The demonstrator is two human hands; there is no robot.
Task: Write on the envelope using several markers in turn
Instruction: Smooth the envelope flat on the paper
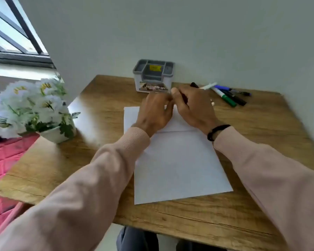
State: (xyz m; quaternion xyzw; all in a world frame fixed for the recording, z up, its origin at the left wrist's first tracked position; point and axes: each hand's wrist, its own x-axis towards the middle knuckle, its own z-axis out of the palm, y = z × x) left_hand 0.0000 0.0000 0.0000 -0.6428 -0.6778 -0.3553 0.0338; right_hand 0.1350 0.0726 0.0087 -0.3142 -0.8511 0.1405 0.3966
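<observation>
**Both hands meeting over the far end of the envelope**

Pink sleeves [91, 178] are seen nearest the camera, reaching forward over a wooden table [261, 205]. Left of the grip, a pot of white flowers [33, 107] stands at the table's edge. The left hand [155, 113] is held with fingers curled, fingertips meeting those of the right hand; whether anything is pinched cannot be told. The right hand [192, 107], a black band at its wrist, is clamped on a black marker [194, 85]. Beneath both hands lies the white envelope [178, 163], flap end farthest away. Just beyond the grip stands a grey organiser [153, 77]. Right of the grip, several markers [228, 96] lie together.
</observation>
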